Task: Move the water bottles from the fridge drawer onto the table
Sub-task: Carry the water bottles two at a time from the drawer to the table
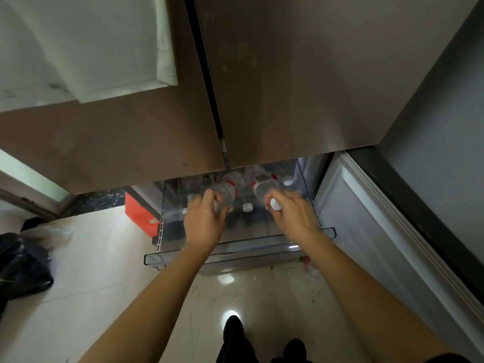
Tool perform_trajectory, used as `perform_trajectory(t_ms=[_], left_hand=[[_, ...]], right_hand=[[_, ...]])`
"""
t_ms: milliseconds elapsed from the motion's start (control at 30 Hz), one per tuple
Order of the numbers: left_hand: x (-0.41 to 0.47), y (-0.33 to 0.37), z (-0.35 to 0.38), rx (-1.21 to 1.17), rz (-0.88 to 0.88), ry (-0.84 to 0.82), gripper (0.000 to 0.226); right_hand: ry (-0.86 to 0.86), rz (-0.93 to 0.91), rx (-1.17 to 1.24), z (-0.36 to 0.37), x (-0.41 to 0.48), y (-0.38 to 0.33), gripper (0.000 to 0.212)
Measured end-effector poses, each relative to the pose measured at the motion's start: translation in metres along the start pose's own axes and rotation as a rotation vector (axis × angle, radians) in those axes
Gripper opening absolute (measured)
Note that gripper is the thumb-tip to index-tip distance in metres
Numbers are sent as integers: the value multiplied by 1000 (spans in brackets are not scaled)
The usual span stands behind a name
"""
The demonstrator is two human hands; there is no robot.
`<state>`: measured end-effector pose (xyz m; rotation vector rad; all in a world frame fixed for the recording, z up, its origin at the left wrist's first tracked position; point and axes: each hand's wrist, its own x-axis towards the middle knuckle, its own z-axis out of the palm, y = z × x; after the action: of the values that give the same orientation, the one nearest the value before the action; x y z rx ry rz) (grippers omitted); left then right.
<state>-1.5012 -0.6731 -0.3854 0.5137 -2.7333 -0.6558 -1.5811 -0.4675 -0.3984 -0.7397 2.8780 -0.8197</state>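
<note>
LH (204, 221) grips btl-L (226, 191) | RH (293, 216) grips btl-R (263, 188) | drawer (235, 251) rear hidden

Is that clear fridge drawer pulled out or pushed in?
Pulled out: the drawer juts well past the fridge doors, and the bottles inside lie in plain view.

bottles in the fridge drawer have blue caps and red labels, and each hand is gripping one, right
Not quite. The head view shows white caps, not blue. The rest holds: the red labels are there, the left hand grips one bottle and the right hand a second bottle, both in the fridge drawer.
</note>
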Motion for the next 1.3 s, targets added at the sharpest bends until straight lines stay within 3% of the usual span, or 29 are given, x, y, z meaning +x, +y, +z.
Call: perform_trajectory(t_ms=[200, 400, 567, 700, 800, 1033, 1133, 1300], left_hand=[[4, 4, -26, -35, 103, -15, 34], [8, -13, -20, -27, 97, -150, 39], [9, -25, -11, -120, 111, -153, 31], [10, -34, -9, -256, -42, -136, 35], [8, -41, -4, -217, -45, -158, 40], [-6, -46, 4, -222, -135, -311, 72], [-4, -51, 10, -221, -128, -372, 82], [1, -53, 15, -347, -167, -351, 68]], right_hand=[[19, 81, 166, -39, 13, -28, 25], [-120, 155, 211, -43, 19, -33, 26], [-251, 165, 233, -23, 9, -28, 22], [-211, 227, 311, -10, 7, -29, 44], [-223, 218, 158, -2, 6, -32, 69], [-208, 262, 127, 28, -1, -38, 90], [-166, 325, 248, 37, 0, -38, 91], [-118, 385, 300, 39, 5, -37, 86]])
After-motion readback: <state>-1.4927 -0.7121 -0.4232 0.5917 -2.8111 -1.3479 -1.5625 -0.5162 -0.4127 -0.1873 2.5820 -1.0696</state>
